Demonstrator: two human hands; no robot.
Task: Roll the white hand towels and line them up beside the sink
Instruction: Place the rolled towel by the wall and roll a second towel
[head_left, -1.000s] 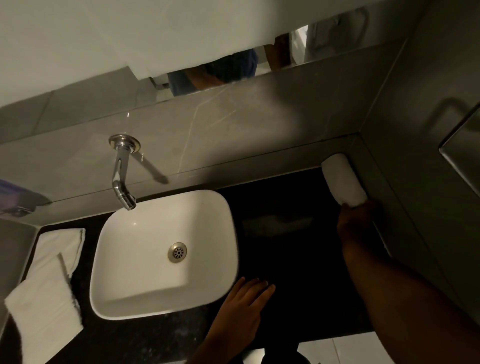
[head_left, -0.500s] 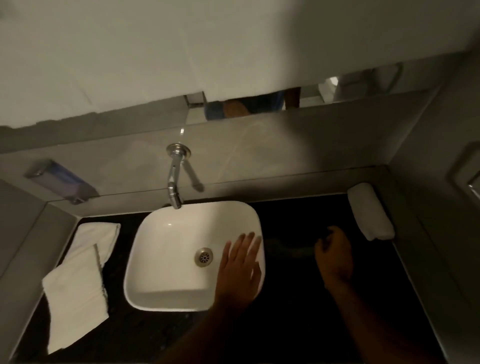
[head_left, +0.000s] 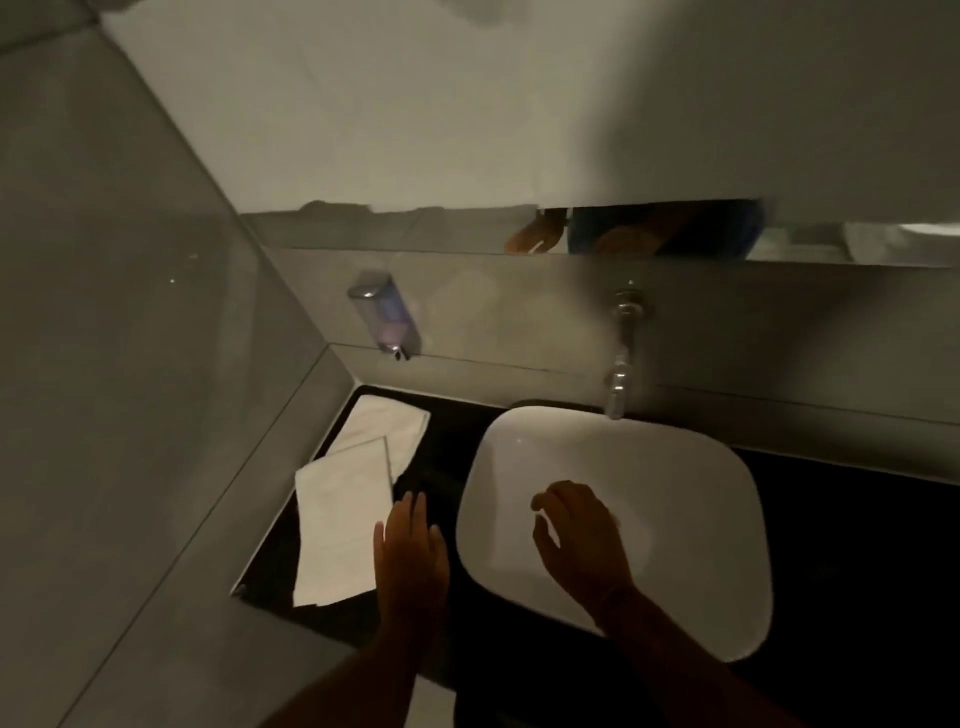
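Note:
Two flat white hand towels lie on the black counter (head_left: 857, 545) left of the white sink (head_left: 691, 499). The near towel (head_left: 337, 525) overlaps the far towel (head_left: 387, 421) by the left wall. My left hand (head_left: 410, 556) hovers with fingers spread between the near towel's right edge and the sink, holding nothing. My right hand (head_left: 576, 535) is over the sink basin, fingers loosely curled and empty. The rolled towel on the right of the counter is out of view.
A chrome tap (head_left: 623, 353) juts from the back wall over the sink. A soap dispenser (head_left: 387, 317) hangs on the wall above the far towel. Grey tiled walls close in the left side. A mirror strip (head_left: 649, 231) runs above.
The view has swung left. My right hand left the rolled towel at the right and moved over the sink. My left hand moved from the sink's front towards the flat towels.

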